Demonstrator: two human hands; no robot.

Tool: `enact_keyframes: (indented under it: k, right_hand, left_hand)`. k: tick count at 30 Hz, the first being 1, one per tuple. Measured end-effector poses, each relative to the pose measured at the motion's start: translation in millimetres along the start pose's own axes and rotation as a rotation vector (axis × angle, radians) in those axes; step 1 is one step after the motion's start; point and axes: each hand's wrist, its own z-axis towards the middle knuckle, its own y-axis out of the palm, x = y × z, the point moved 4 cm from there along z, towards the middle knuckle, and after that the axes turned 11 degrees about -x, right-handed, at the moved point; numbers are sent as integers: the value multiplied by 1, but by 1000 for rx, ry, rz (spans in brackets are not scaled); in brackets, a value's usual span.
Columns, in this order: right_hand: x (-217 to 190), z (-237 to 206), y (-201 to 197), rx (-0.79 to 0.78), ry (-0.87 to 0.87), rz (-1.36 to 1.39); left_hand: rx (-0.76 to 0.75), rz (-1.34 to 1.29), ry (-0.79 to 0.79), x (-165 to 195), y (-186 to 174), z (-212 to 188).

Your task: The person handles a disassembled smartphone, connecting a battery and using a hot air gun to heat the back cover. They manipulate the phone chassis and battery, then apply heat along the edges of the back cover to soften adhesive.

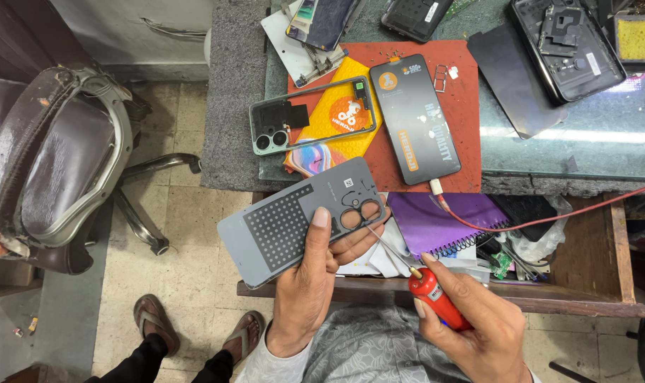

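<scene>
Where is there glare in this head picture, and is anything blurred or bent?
Head view: strong white glare on the glass tabletop at right; the grey back cover and red-handled screwdriver are sharp; straight edges bow towards the corners, as with a wide lens; the floor is evenly lit.

A worn brown chair [53, 163] stands on the beige tiled floor [188, 220]. Right of it, a glass-topped workbench [592, 135] catches light

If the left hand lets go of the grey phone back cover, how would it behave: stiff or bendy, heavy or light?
The grey back cover looks thin, so probably light and slightly bendy. The left hand holds it by one edge without sagging, suggesting some stiffness.
</scene>
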Motion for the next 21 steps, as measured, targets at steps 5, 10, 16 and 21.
enact_keyframes:
  k: [5, 10, 16, 21]
  right_hand:
    - [-3, 1, -2, -1, -3, 26]
    - [-3, 1, 0, 2, 0, 21]
    - [-2, 1, 1, 2, 15, 13]
    - [-1, 0, 2, -9, 7, 24]
  left_hand:
    - [-10, -11, 19, 4, 2, 0]
    - [-8, -1, 25, 5, 1, -1]
    - [39, 10, 16, 2, -1, -2]
    - [48, -27, -6, -5, -1, -1]
